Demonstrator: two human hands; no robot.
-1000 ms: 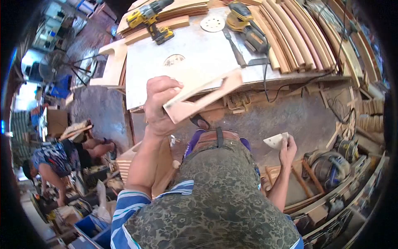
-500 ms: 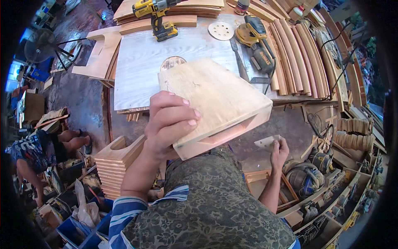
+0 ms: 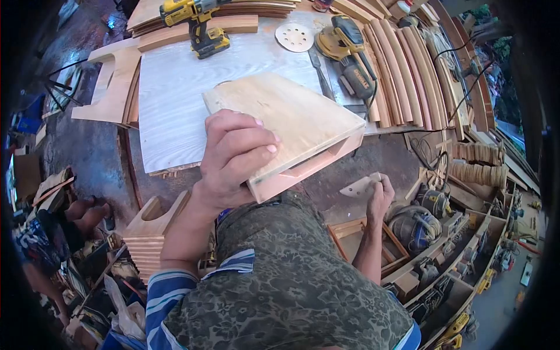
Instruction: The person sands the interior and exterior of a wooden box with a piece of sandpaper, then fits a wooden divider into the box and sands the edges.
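Observation:
My left hand [image 3: 236,151] grips one end of a hollow wooden piece [image 3: 286,119], fingers on its pale top face and the thumb hidden beneath. The piece is held up in front of my body, tilted, and an opening shows along its near edge. Lower on the right, my right hand [image 3: 380,198] pinches a folded sanding disc [image 3: 357,186] with small holes in it. The disc is apart from the wooden piece.
On the workbench [image 3: 175,111] are a yellow drill [image 3: 201,29], a round sanding disc [image 3: 294,37], a chisel [image 3: 322,73], an orbital sander [image 3: 350,55] and curved wood strips [image 3: 402,76]. Stacked cut boards [image 3: 149,239] stand at left. A person [image 3: 52,239] is at far left.
My view has shifted, so the bench and its tools sit further left and higher. The folded disc has turned slightly, showing its holes more clearly. Both hands keep their holds.

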